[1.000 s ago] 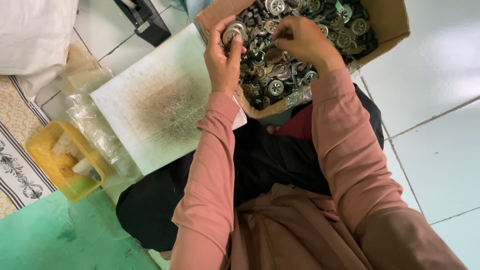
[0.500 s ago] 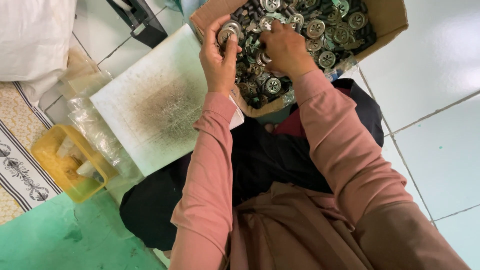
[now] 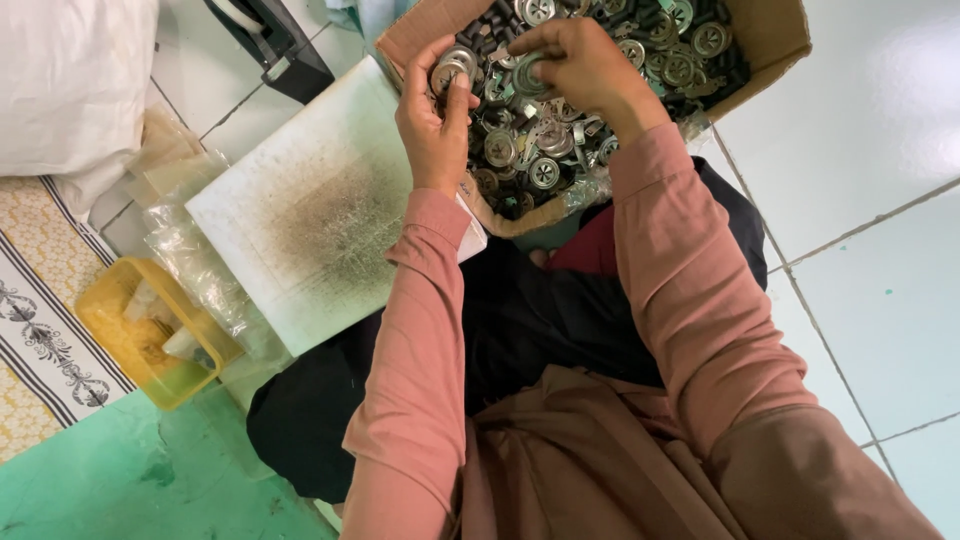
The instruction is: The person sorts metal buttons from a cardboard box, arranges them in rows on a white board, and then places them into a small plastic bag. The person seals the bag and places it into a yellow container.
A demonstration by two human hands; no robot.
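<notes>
An open cardboard box (image 3: 770, 40) lies on the floor in front of my lap, filled with several round metal discs (image 3: 545, 170) and dark small parts. My left hand (image 3: 432, 120) is raised at the box's left rim and grips a small stack of round metal discs (image 3: 450, 70) between thumb and fingers. Just to the right, my right hand (image 3: 580, 65) hovers over the box with a single metal disc (image 3: 528, 72) pinched in its fingertips, close to the stack. Both sleeves are pink.
A white, dirt-stained board (image 3: 310, 230) lies left of the box. Clear plastic bags (image 3: 190, 260) and a yellow plastic tub (image 3: 140, 340) sit further left. A white sack (image 3: 70, 80) and a patterned mat (image 3: 40, 340) lie at the left edge; white floor tiles (image 3: 880, 200) are at right.
My right hand has lifted out of the pile of parts with one disc and moved left toward the stack in my left hand. The view has shifted slightly.
</notes>
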